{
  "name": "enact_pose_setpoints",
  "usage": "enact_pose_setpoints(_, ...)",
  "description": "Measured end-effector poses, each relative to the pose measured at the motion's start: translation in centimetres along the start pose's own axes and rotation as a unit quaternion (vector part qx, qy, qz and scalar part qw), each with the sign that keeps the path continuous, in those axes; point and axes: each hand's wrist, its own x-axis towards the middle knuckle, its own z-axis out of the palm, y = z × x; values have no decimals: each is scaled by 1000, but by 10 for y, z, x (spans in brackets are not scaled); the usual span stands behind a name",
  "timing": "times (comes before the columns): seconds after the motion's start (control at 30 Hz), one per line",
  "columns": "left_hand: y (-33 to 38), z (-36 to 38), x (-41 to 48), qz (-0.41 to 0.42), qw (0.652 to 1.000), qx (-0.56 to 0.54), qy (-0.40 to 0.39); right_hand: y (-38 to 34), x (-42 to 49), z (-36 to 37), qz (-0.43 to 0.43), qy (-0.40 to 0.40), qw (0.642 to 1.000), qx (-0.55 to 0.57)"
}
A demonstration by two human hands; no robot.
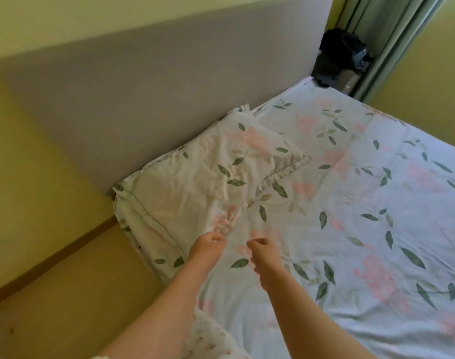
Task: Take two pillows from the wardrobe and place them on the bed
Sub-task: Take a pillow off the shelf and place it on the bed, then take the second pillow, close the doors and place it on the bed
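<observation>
One pillow (208,172) in a white case with pink flowers and green leaves lies flat on the bed (363,203), against the grey headboard (156,81) at the bed's left side. My left hand (208,244) pinches the pillow's near corner edge. My right hand (262,252) hovers just to the right of it over the sheet, fingers curled, with nothing clearly in it. Only this one pillow is in view, and no wardrobe is in view.
The bed's floral sheet stretches to the right and toward me. A black object (343,55) stands by the green curtain (381,42) beyond the headboard's far end. Tan floor (66,294) runs along the bed's left side, below the yellow wall.
</observation>
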Motion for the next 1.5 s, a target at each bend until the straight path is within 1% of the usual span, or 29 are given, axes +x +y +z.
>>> enact_pose_setpoints(0.07, -8, -1, -14, -5, 1000, -15, 23, 9, -11, -2, -10, -23, 1000, -9)
enact_pose_setpoints(0.2, -23, -3, -36, 0, 998, -35, 53, 24, -32, -2, -16, -38, 999, -1)
enact_pose_setpoints(0.4, -53, 14, -67, -15, 998, -33, 50, 61, -68, -13, 3, -47, 999, -15)
enact_pose_setpoints(0.5, -60, 30, -84, -11, 999, -28, 37, 75, -82, -33, -1, -38, 999, -15)
enact_pose_setpoints(0.6, -61, 46, -102, -3, 999, -32, 44, 85, -92, -56, -16, -31, 999, -23)
enact_pose_setpoints(0.77, -71, 82, -141, 15, 995, -50, 88, 102, -108, -95, -40, -77, 996, -2)
enact_pose_setpoints(0.93, -88, 122, -188, -4, 986, -97, 138, 133, -124, -148, -55, -103, 992, -43)
enact_pose_setpoints(1.0, -96, 131, -210, -1, 984, -106, 145, 142, -134, -160, -61, -117, 990, -50)
enact_pose_setpoints(1.07, -102, 135, -233, 12, 980, -124, 158, 147, -150, -163, -74, -146, 985, -49)
enact_pose_setpoints(1.13, -104, 131, -260, 35, 971, -148, 185, 147, -168, -159, -98, -183, 977, -43)
enact_pose_setpoints(1.23, -107, 110, -302, 85, 951, -159, 251, 140, -202, -143, -144, -231, 962, -33)
enact_pose_setpoints(1.33, -113, 85, -348, 132, 920, -161, 332, 133, -246, -126, -197, -281, 939, -28)
enact_pose_setpoints(1.5, -138, 49, -435, 177, 861, -157, 451, 143, -326, -98, -265, -362, 893, -39)
